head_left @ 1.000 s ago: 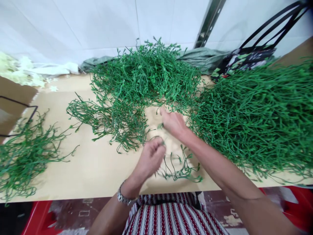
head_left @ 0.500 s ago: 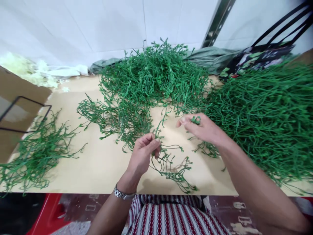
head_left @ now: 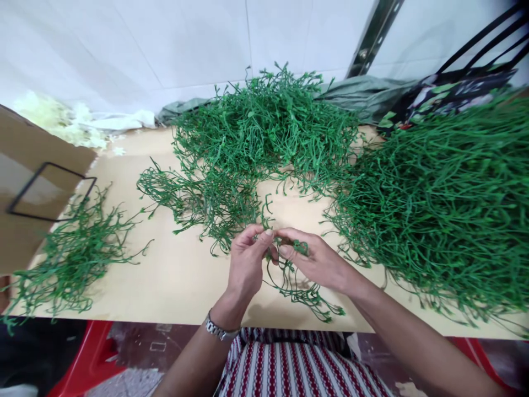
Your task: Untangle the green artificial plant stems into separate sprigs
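A thin green stem (head_left: 266, 221) juts from the left hand's (head_left: 248, 262) fingertips, its long axis pointing away from the person. That thumb and forefinger pinch it. The right hand (head_left: 320, 262), close beside them, curls round a small sprig (head_left: 301, 247). A large green pile (head_left: 430, 204) lies right of the hands; beyond it, a bag (head_left: 448, 96), contents hidden.
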`<action>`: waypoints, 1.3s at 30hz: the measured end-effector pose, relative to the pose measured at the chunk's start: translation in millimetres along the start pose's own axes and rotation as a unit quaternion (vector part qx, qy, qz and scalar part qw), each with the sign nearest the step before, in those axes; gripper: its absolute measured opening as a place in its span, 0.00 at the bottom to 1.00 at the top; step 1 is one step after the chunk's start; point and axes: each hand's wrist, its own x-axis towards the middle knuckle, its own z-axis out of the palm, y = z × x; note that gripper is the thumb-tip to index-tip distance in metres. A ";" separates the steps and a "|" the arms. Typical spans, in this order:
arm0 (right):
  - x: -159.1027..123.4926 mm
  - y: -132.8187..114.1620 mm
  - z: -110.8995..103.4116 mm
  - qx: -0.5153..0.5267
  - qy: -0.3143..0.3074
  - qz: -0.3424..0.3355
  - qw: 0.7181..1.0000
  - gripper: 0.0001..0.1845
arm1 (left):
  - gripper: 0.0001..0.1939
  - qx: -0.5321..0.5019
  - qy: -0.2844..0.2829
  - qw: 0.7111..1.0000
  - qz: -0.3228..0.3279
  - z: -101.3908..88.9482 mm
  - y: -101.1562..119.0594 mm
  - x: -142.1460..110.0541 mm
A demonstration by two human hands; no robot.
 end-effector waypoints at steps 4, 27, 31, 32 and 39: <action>1.6 3.0 9.6 0.065 0.019 0.021 0.997 0.09 | 0.11 -0.015 0.007 1.000 0.000 2.6 -2.4 -0.7; -1.6 0.6 1.9 0.037 0.127 -0.188 0.973 0.11 | 0.12 -0.158 -0.042 0.986 -0.001 -6.7 42.1 11.3; -1.7 -2.7 -32.9 0.166 0.317 -0.225 0.906 0.09 | 0.12 -0.094 -0.013 0.995 -0.003 -12.3 45.0 11.3; -3.4 -2.4 -39.7 0.193 0.338 -0.227 0.893 0.09 | 0.12 -0.087 0.000 0.996 0.006 -14.4 44.5 11.9; -18.6 -1.6 -32.7 -0.034 0.161 -0.159 0.973 0.06 | 0.11 -0.064 0.002 0.998 0.002 -18.5 42.0 16.7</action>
